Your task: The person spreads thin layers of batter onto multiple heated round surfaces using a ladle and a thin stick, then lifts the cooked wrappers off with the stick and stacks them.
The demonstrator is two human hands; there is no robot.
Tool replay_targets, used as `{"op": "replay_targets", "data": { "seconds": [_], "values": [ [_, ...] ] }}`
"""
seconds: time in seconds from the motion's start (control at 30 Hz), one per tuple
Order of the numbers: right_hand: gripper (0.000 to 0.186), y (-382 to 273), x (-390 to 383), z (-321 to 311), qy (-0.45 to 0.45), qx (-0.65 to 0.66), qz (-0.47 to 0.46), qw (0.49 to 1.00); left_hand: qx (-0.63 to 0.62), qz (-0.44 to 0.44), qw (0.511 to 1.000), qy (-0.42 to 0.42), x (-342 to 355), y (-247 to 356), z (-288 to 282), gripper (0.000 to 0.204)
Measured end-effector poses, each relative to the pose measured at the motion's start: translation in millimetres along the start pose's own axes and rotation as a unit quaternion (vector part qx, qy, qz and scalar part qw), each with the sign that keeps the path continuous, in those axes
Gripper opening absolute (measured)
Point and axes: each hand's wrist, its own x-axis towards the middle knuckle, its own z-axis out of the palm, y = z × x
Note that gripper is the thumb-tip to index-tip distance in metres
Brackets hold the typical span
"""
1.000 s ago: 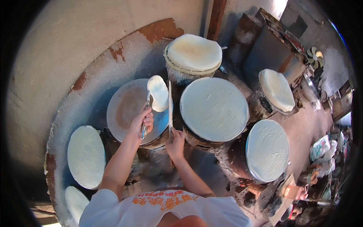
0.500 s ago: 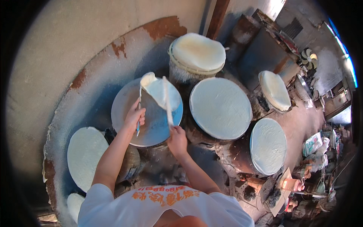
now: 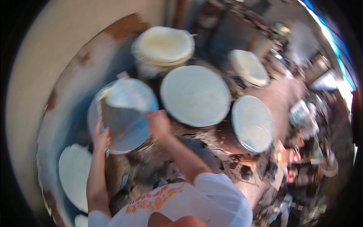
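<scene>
A round griddle (image 3: pixel 120 143) lies before me, and white batter (image 3: pixel 126 92) covers its far part while its near part shows grey metal. At the griddle's left side, my left hand (image 3: pixel 100 137) is closed round a thin-handled tool (image 3: pixel 100 109), whose upper end has pale stuff on it. My right hand (image 3: pixel 158 124) is over the griddle's right edge, closed on a flat pale stick (image 3: pixel 133 94). The stick slants up and left across the batter, smeared by motion. The tool's exact kind does not show clearly.
Right of the griddle stands another round plate with a white sheet (image 3: pixel 195 96). More white rounds lie on the far right (image 3: pixel 252 124), at the near left (image 3: pixel 75 177) and on a pale stack (image 3: pixel 164 44). A curved, rusty-edged wall (image 3: pixel 70 109) bounds the left. Bags (image 3: pixel 302 113) clutter the right.
The view has swung, so everything sits further left. The stick has tilted further left across the griddle, and the batter appears as a broader patch on its far part. Both hands keep their grip.
</scene>
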Motion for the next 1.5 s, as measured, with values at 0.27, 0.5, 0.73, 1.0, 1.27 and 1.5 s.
{"op": "replay_targets", "data": {
  "seconds": [0.27,0.5,0.73,1.0,1.27,1.5],
  "values": [
    [0.041,-53,26,30,-0.019,0.040,-0.122,0.992,-0.133,-0.016,0.991,0.031,-49,2,-28,0.069],
    [0.041,17,31,-26,0.028,-0.020,-0.147,0.988,-0.211,-0.023,0.975,0.066,-74,11,-5,0.071],
    [0.041,10,91,19,-0.134,0.020,-0.273,0.952,-0.308,0.015,0.940,0.149,-88,7,56,0.069],
    [0.040,-11,96,-14,-0.268,0.092,-0.386,0.878,-0.306,0.017,0.923,0.232,-127,17,92,0.067],
    [0.038,54,92,-25,-0.157,0.058,-0.288,0.943,-0.298,0.005,0.921,0.251,-124,19,124,0.067],
    [0.037,69,174,-16,-0.173,0.057,-0.330,0.926,-0.278,-0.014,0.918,0.283,-145,21,125,0.069]
  ]
}}
